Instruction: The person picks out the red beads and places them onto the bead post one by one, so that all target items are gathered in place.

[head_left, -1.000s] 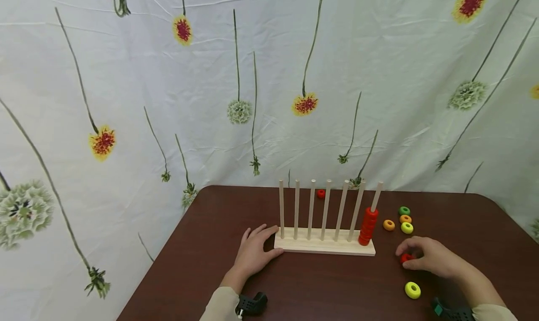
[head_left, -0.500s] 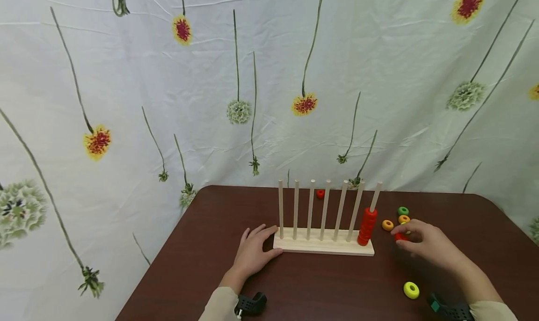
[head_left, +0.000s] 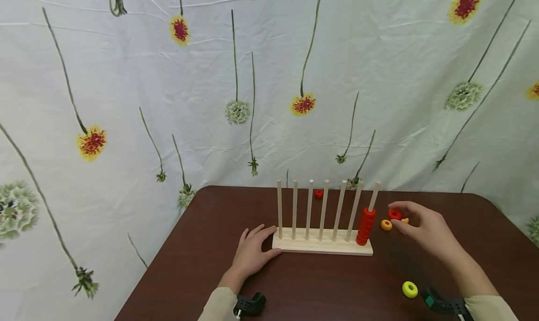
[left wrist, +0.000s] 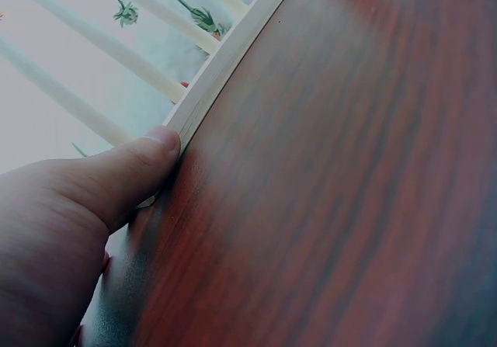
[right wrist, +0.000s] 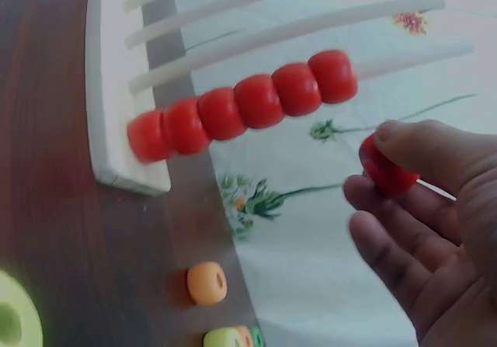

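My left hand (head_left: 251, 254) holds the left end of a pale wooden peg stand (head_left: 322, 247), thumb at the front corner and index finger at the back one. In the left wrist view the thumb (left wrist: 144, 161) lies against the stand's edge. Several upright pegs stand in a row on it. The rightmost peg carries a stack of red beads (right wrist: 237, 108), its upper part bare. My right hand (head_left: 431, 232) pinches another red bead (right wrist: 388, 168) between thumb and fingers, to the right of that peg and apart from it. The bead's hole shows in the head view.
An orange bead (head_left: 386, 225) lies right of the stand, with more beads partly hidden behind my right hand. A yellow-green bead (head_left: 410, 289) lies nearer me. Behind the pegs sits a loose red bead (head_left: 318, 193). A flower-patterned cloth (head_left: 269, 77) hangs beyond the dark table (head_left: 320, 288).
My right hand has lifted the red bead off the table and carried it up and slightly left, closer to the top of the stack. My left hand stays at the stand.
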`<state>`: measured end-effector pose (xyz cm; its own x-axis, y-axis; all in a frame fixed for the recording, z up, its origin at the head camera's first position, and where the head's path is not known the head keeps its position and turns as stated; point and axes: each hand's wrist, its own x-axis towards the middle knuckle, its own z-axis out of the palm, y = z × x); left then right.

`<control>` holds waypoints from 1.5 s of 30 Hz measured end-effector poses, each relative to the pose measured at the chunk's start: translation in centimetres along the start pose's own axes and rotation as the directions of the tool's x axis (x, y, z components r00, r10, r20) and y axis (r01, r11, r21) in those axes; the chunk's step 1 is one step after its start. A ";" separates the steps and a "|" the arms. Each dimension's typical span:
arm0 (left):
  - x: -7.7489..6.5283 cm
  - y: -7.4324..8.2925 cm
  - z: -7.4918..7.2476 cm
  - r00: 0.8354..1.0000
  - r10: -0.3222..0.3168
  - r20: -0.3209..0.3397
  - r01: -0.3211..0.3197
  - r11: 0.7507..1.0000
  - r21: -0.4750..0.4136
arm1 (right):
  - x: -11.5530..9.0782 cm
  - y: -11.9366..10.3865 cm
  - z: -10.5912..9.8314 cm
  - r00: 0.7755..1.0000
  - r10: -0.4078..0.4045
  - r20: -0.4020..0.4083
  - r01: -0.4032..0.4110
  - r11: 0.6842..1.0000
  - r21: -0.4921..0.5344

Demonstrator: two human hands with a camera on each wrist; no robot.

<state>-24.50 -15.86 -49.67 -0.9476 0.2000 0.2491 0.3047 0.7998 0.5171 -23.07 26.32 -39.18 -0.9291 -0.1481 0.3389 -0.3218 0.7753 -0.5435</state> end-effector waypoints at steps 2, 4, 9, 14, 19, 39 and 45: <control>0.0 0.0 0.0 1.000 0.000 0.001 0.000 1.000 -0.003 | 0.1 -0.3 -0.1 0.998 -0.025 -0.053 0.025 1.000 -0.001; 0.0 0.0 0.0 1.000 -0.001 0.003 0.001 1.000 -0.006 | 0.2 -0.7 -0.1 0.992 -0.057 -0.111 0.056 0.998 -0.014; -0.1 0.1 -0.1 1.000 0.000 0.005 0.000 1.000 -0.010 | 0.6 -1.6 -0.3 0.970 -0.113 -0.213 0.114 0.993 -0.010; -0.1 0.1 -0.1 1.000 -0.003 0.005 0.003 1.000 -0.008 | 1.1 -2.7 -0.4 0.959 -0.096 -0.267 0.103 0.995 0.014; -0.1 0.2 -0.2 1.000 -0.005 0.004 0.005 1.000 -0.006 | 1.4 -3.8 -0.5 0.946 -0.085 -0.313 0.112 0.991 0.070; -0.1 0.1 0.0 1.000 0.003 -0.007 -0.003 1.000 -0.004 | 2.7 -5.6 -0.2 0.905 -0.122 -0.408 0.200 0.968 0.154; 0.0 0.0 0.0 1.000 0.000 -0.006 0.000 1.000 0.001 | 3.3 -5.5 0.0 0.906 -0.144 -0.398 0.227 0.958 0.172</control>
<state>-24.47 -15.81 -49.69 -0.9470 0.1968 0.2539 0.3047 0.8003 0.5164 -24.38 21.58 -35.13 -0.7229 -0.0008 0.6910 -0.5512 0.6038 -0.5759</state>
